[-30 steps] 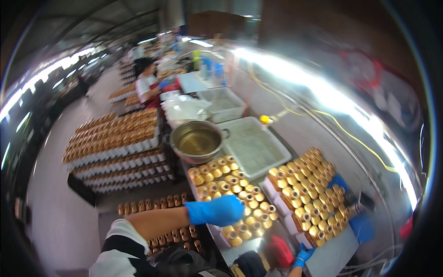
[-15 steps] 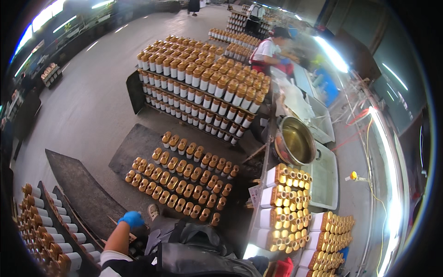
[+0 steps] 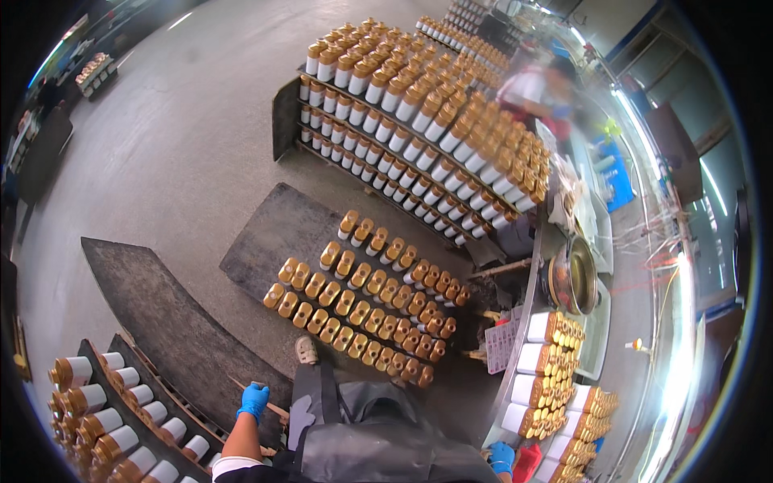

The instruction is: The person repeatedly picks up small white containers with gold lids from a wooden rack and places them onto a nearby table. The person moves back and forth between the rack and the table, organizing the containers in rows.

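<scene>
Beside the near edge of the long dark board (image 3: pixel 173 310), my left hand (image 3: pixel 254 398) in a blue glove is closed, its fingers curled by a thin wooden strip. What they grip is hidden. My right hand (image 3: pixel 501 457), also blue-gloved, is at the lower edge, next to a red object (image 3: pixel 527 461) and the gold-and-white bottles (image 3: pixel 541 385) on the right-hand bench. Its fingers are too cut off to read. In front of my feet, rows of gold-topped bottles (image 3: pixel 345 303) stand on a dark board (image 3: pixel 274 225).
A multi-level rack (image 3: pixel 287 121) packed with gold-and-white bottles stands ahead. More bottles (image 3: pixel 105 423) line racks at lower left. On the right bench sit a metal basin (image 3: pixel 555 278) and a pale tray (image 3: pixel 594 338). A co-worker (image 3: pixel 535 92) bends over the bench farther off.
The view has turned left, so the rack and floor bottles appear farther right. My right hand has come into view beside the red object. My left hand remains near the dark board.
</scene>
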Available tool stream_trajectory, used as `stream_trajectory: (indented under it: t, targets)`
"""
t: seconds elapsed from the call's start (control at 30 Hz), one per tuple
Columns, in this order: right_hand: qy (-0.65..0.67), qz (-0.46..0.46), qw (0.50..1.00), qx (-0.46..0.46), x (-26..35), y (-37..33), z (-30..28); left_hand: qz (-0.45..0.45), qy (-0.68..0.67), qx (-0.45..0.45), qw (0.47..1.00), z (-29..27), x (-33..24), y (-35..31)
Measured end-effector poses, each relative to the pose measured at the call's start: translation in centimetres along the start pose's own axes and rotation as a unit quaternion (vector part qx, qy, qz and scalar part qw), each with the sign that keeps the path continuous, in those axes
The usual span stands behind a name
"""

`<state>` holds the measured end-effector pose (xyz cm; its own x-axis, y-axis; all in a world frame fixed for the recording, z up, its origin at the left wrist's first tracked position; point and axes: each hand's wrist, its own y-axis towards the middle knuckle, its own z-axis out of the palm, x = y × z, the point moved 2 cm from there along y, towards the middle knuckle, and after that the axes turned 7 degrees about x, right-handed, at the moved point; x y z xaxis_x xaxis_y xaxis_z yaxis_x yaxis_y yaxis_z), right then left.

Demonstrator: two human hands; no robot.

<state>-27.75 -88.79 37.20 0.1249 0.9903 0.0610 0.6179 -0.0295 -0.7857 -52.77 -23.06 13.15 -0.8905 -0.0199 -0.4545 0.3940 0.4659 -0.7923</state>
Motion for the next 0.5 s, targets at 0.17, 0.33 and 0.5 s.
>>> stream_trajectory:
  t: [0.17, 0.33, 0.5]
  targets:
    - [0.174, -0.220, 0.955, -0.093, 16.8, 3.7, -4.8, 0.039, 0.004, -0.047, 0.998, -2.5, -5.7, 3.9]
    - [0.046, -0.389, 0.912, -0.124, 29.0, 2.6, -9.4, 0.107, -0.077, -0.032, 0.991, -3.3, -12.2, 2.0]
    - [-0.002, -0.253, 0.967, 0.030, 21.4, 10.6, -5.8, 0.266, -0.002, -0.107, 0.958, 0.6, -3.6, 5.7]
